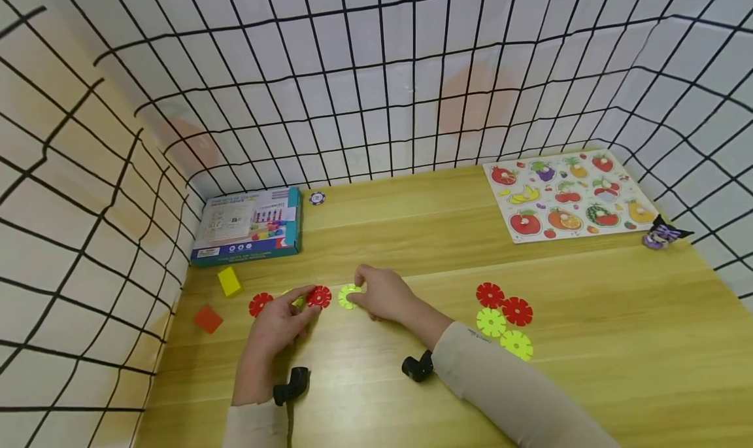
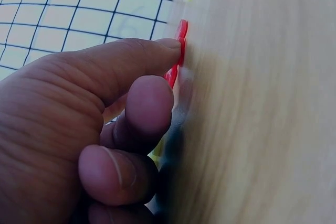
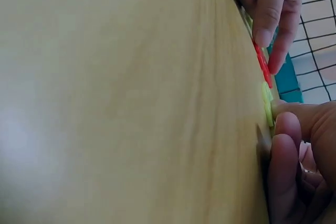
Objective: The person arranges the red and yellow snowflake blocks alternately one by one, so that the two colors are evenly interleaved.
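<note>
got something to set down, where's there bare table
Bare table: right of the four-disc cluster, in front of the fruit board; between the round chip and that board; and between the left sleeve and right sleeve. Crowded around the left hand: disc row, yellow block, orange block, box.

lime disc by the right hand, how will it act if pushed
The lime disc lies flat, so it would probably slide rather than roll. It looks thin, so likely light; its notched rim might catch the red disc beside it.
</note>
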Tool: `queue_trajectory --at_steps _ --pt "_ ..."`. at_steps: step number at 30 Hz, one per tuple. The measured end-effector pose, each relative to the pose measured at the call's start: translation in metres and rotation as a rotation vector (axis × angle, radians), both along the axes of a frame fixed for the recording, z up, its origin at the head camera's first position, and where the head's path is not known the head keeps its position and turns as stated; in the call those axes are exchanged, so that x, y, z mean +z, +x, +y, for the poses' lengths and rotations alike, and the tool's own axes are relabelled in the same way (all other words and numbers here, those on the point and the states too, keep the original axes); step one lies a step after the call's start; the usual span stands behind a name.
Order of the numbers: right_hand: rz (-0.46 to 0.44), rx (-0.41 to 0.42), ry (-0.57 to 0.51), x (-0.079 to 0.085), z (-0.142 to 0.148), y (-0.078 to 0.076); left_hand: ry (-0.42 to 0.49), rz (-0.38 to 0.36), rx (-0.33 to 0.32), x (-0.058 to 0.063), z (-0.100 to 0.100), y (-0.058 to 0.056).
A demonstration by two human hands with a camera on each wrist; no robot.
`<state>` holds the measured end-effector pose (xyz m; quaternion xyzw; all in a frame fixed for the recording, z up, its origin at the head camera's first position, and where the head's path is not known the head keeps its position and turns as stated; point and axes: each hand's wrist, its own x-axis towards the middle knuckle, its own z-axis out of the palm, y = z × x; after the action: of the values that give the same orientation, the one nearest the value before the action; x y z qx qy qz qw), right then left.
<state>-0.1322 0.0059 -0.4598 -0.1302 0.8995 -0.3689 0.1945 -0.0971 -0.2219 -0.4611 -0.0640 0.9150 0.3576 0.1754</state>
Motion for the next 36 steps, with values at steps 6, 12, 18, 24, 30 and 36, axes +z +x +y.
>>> queue_trajectory --at_steps 6,12,18,24,30,36 --pt "-0.040 -0.015 -0.037 -0.001 -0.005 -0.009 0.001 0.004 -0.002 0.001 0.000 -0.003" --pt "-0.071 -0.034 -0.059 -0.002 -0.003 -0.010 0.008 -0.001 -0.005 -0.001 0.000 -0.004" --pt "-0.065 -0.032 -0.053 -0.002 -0.005 -0.008 0.007 -0.022 0.004 0.000 -0.001 -0.002" --pt "-0.061 -0.031 -0.055 -0.003 -0.004 -0.007 0.006 -0.020 0.001 -0.001 -0.001 -0.002" --pt "-0.070 -0.026 -0.107 -0.006 0.000 -0.008 0.006 -0.005 0.006 -0.001 -0.001 -0.001" --pt "-0.102 -0.026 -0.252 -0.008 0.009 -0.002 0.028 0.009 0.012 -0.003 -0.001 0.000"
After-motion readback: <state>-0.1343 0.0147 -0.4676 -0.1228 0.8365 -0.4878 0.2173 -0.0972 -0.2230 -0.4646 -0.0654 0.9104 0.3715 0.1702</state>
